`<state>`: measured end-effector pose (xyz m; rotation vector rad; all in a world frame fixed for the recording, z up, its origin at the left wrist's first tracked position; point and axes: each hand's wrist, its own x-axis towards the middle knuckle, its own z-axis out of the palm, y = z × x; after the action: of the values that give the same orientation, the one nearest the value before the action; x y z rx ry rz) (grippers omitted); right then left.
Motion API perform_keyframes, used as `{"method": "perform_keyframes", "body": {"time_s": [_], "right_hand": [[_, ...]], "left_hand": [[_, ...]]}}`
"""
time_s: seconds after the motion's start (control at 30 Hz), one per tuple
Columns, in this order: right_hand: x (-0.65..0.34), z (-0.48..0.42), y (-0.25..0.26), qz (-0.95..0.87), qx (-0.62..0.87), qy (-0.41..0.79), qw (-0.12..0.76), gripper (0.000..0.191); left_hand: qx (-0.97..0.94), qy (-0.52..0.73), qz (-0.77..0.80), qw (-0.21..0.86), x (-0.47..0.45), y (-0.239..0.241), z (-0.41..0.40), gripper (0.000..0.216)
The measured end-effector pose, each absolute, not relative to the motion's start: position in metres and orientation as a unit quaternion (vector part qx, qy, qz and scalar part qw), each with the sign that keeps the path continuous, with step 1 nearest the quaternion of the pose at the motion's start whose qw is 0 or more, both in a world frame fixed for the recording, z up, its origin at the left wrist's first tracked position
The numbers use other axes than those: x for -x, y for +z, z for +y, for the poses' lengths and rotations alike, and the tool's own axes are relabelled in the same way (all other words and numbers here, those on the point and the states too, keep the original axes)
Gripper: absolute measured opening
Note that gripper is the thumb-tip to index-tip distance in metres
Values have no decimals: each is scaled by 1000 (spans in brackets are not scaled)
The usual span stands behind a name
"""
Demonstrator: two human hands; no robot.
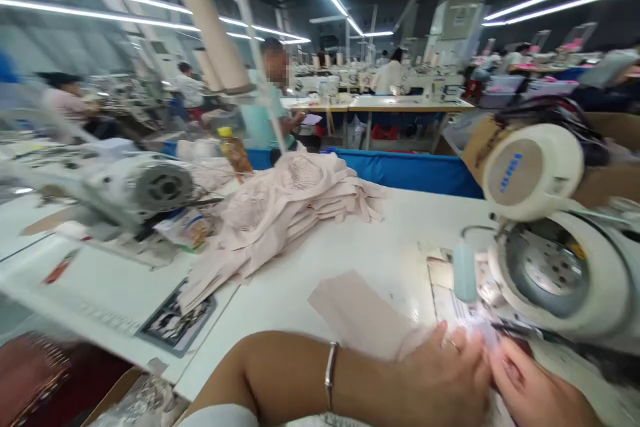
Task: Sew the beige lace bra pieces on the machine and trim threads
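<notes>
My left hand (440, 377) lies at the bottom of the view with its fingers flat on a pale pink fabric piece (360, 313), pressing it onto the white table (400, 240). A silver bracelet sits on that wrist. My right hand (535, 390) is beside it, fingers together on the same fabric, right under the white sewing machine (555, 260). What the right fingers pinch is blurred.
A heap of pale pink garments (280, 213) lies on the table to the left. Another sewing machine (135, 190) stands at far left, with a yellow-capped bottle (234, 150) behind it. A blue bin (410, 170) runs along the table's far edge. Other workers sit farther back.
</notes>
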<state>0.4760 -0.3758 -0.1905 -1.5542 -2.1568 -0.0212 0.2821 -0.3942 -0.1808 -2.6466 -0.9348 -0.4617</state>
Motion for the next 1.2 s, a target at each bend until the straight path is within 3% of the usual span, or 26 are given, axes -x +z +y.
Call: {"method": "perform_keyframes", "body": {"time_s": [0.33, 0.67, 0.93, 1.2], "right_hand": [[-458, -387, -164, -760, 619, 0, 198, 25], [-456, -391, -172, -786, 568, -74, 234, 26], [-456, -393, -171, -827, 508, -106, 216, 24], [-460, -397, -173, -840, 481, -167, 188, 26]], "left_hand": [[934, -124, -322, 87, -279, -178, -393, 51], [938, -143, -307, 76, -277, -170, -391, 54], [939, -152, -307, 15, -273, -163, -384, 49], [932, -158, -325, -28, -272, -168, -384, 58]]}}
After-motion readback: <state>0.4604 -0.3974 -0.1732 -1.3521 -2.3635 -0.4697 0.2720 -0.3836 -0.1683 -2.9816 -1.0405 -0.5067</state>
